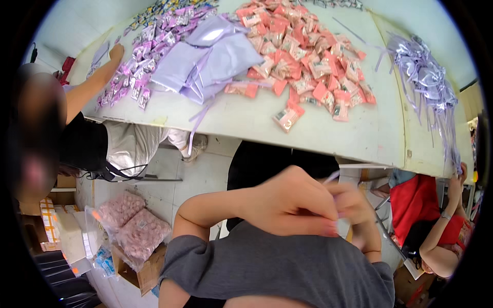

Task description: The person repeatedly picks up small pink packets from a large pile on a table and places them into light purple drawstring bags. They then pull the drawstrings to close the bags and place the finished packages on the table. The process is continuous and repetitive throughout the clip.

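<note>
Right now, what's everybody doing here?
The person's left hand and right hand are close together in front of the grey shirt, with a lavender strip showing beside them; what they hold is too blurred to tell. Coral packets, purple packets and lavender pouches lie on the table. A co-worker's hand is on the left; another's hand is by hanging lavender ribbons.

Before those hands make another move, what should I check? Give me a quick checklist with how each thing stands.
1. Hands together: ok; the left hand meets the right hand.
2. Grip secure: cannot tell; a lilac strip shows beside the blurred fingers.
3. Lilac pouches on the table: ok.
4. Pink packets on the table: ok, loosely heaped.
5. Ribbon clear of the table's edge: not ok; one lilac ribbon hangs over it.
</note>
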A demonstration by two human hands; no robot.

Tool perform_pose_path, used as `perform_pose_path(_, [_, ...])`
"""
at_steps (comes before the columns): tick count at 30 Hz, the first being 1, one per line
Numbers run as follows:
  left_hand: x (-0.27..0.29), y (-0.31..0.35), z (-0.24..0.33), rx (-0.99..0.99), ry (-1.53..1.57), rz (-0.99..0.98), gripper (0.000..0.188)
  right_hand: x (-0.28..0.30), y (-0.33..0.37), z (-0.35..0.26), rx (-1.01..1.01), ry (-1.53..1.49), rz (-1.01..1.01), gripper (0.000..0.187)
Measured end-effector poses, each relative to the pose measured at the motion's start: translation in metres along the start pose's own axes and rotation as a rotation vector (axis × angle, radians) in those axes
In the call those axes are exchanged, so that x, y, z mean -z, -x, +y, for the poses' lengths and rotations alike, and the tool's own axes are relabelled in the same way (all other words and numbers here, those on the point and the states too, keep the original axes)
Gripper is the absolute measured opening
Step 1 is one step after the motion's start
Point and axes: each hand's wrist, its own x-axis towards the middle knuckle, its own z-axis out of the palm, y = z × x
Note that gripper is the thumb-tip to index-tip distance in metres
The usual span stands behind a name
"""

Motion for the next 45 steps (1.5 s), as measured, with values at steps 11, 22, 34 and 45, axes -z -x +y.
perform_pose_path(11, [0.172,0.04,-0.03,0.743,-1.543,1.118,0.016,0.338,0.051,-0.125,-0.104,1.374,1.391,0.022])
perform_pose_path(22, [0.196,0.047,-0.064,0.38,-1.656,1.317,0.011,0.302,-0.168,0.031,-0.45,1.657,0.344,0.039])
perform_pose_path(34, [0.193,0.036,-0.064,0.551,-1.39,1.424,0.031,0.4,-0.238,0.02,-0.515,0.421,0.324,0.027])
perform_pose_path(45, [0.197,0.047,-0.059,0.571,-1.188,1.485,0.018,0.447,-0.328,0.1,-0.294,1.616,0.475,0.038])
